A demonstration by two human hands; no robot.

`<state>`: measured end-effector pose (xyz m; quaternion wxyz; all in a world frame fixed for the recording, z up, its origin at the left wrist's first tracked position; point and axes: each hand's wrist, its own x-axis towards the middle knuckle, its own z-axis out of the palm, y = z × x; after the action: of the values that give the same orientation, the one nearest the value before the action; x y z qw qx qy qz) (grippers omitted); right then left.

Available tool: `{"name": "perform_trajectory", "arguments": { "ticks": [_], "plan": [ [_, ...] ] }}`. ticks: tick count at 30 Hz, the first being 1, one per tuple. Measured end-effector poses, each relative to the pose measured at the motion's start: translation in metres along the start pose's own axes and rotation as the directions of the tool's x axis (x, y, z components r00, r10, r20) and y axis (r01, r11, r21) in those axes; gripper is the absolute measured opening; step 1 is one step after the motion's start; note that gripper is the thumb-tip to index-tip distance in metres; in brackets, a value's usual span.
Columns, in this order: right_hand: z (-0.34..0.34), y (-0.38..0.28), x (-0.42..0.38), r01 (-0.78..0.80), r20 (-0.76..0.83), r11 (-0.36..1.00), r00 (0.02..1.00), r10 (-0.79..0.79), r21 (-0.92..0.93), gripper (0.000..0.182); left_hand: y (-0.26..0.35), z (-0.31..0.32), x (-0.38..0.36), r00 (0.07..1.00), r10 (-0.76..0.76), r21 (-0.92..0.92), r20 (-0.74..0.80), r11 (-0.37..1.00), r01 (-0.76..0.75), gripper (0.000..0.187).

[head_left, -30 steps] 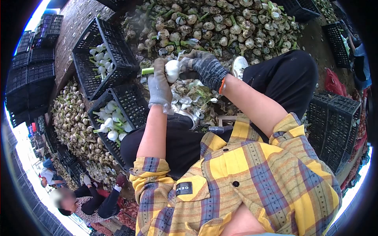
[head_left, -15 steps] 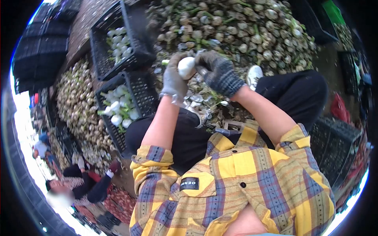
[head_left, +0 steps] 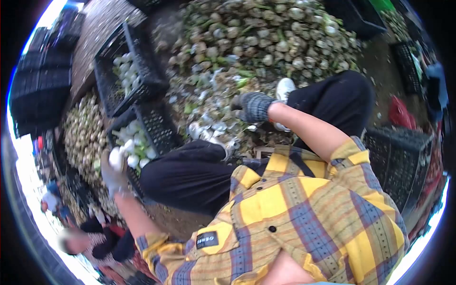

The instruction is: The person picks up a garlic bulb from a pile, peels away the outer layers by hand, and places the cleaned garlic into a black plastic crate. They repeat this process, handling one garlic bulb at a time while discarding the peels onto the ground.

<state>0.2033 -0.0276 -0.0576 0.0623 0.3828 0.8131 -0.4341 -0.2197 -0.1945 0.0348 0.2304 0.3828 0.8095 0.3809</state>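
Observation:
My left hand [head_left: 114, 173], in a pale glove, is closed round a peeled white bulb [head_left: 116, 158] at the near left edge of a black crate [head_left: 159, 130]. White bulbs with green stems [head_left: 135, 142] lie in that crate beside it. My right hand [head_left: 252, 106], in a dark grey knit glove, hangs over the peelings [head_left: 216, 102] between my legs. Its fingers are curled, and whatever they hold, if anything, is hidden.
A big heap of unpeeled bulbs [head_left: 280, 35] lies ahead. Another black crate [head_left: 105, 85] with white bulbs stands at the upper left, and an upturned black crate [head_left: 396, 161] at the right. A person [head_left: 102, 242] sits at the lower left.
My left hand has moved from the middle to the left crate, carrying the white bulb. My right hand has come away from the bulb and is lower. The view has shifted.

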Motion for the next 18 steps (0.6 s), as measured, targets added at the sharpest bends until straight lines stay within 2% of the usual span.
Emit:
{"name": "perform_trajectory", "arguments": {
  "ticks": [1, 2, 3, 5, 7, 10, 11, 12, 13, 14, 15, 17, 18],
  "plan": [
    [-0.004, 0.004, 0.002, -0.045, 0.021, 0.999, 0.999, 0.045, -0.026, 0.036, -0.019, -0.028, -0.006, 0.998, 0.042, 0.296, 0.04, 0.954, -0.052, 0.038],
    [-0.007, 0.015, 0.005, -0.068, 0.01, 0.997, 0.998, 0.069, -0.036, 0.041, -0.032, -0.045, -0.008, 0.893, -0.451, -0.384, 0.0, 0.824, 0.416, 0.042],
    [-0.005, 0.032, 0.015, -0.115, 0.009, 0.992, 0.993, 0.115, -0.056, 0.041, -0.034, -0.045, -0.015, 0.831, -0.53, -0.356, -0.17, 0.819, 0.45, 0.045],
    [-0.024, 0.049, 0.019, -0.21, -0.063, 0.974, 0.977, 0.205, -0.086, 0.042, -0.126, -0.11, 0.01, 0.869, -0.354, 0.032, -0.345, 0.921, 0.388, 0.046],
    [-0.036, 0.078, 0.03, -0.259, -0.134, 0.965, 0.958, 0.253, -0.033, 0.038, -0.038, -0.061, 0.0, 0.871, -0.294, -0.116, -0.393, 0.956, 0.27, 0.046],
    [-0.057, 0.116, 0.041, -0.392, -0.295, 0.92, 0.879, 0.374, -0.003, 0.038, 0.02, -0.002, 0.015, 0.986, -0.075, -0.026, -0.148, 0.997, 0.072, 0.051],
    [-0.066, 0.126, 0.042, -0.452, -0.361, 0.892, 0.828, 0.428, 0.02, 0.039, 0.04, 0.028, 0.017, 0.992, 0.128, 0.002, 0.02, 0.992, -0.128, 0.05],
    [-0.076, 0.141, 0.044, -0.52, -0.386, 0.853, 0.796, 0.467, -0.042, 0.039, 0.07, 0.067, 0.019, 1.0, 0.026, -0.357, -0.001, 0.934, -0.025, 0.049],
    [-0.085, 0.155, 0.045, -0.603, -0.464, 0.797, 0.708, 0.533, -0.005, 0.039, 0.099, 0.1, 0.019, 0.995, 0.02, -0.506, 0.096, 0.862, 0.032, 0.048],
    [-0.092, 0.168, 0.045, -0.675, -0.534, 0.736, 0.609, 0.587, 0.039, 0.039, 0.127, 0.134, 0.018, 0.99, -0.06, -0.603, 0.128, 0.788, 0.126, 0.042],
    [-0.098, 0.18, 0.045, -0.736, -0.594, 0.671, 0.501, 0.629, 0.09, 0.041, 0.14, 0.164, 0.019, 0.974, -0.071, -0.622, 0.213, 0.759, 0.192, 0.042],
    [-0.112, 0.2, 0.043, -0.784, -0.633, 0.6, 0.385, 0.672, 0.159, 0.045, 0.169, 0.217, 0.011, 0.94, -0.092, -0.619, 0.329, 0.73, 0.288, 0.036],
    [-0.112, 0.22, 0.049, -0.851, -0.607, 0.518, 0.365, 0.706, 0.091, 0.051, 0.173, 0.238, 0.01, 0.917, -0.103, -0.6, 0.385, 0.727, 0.333, 0.035]
  ]
}}
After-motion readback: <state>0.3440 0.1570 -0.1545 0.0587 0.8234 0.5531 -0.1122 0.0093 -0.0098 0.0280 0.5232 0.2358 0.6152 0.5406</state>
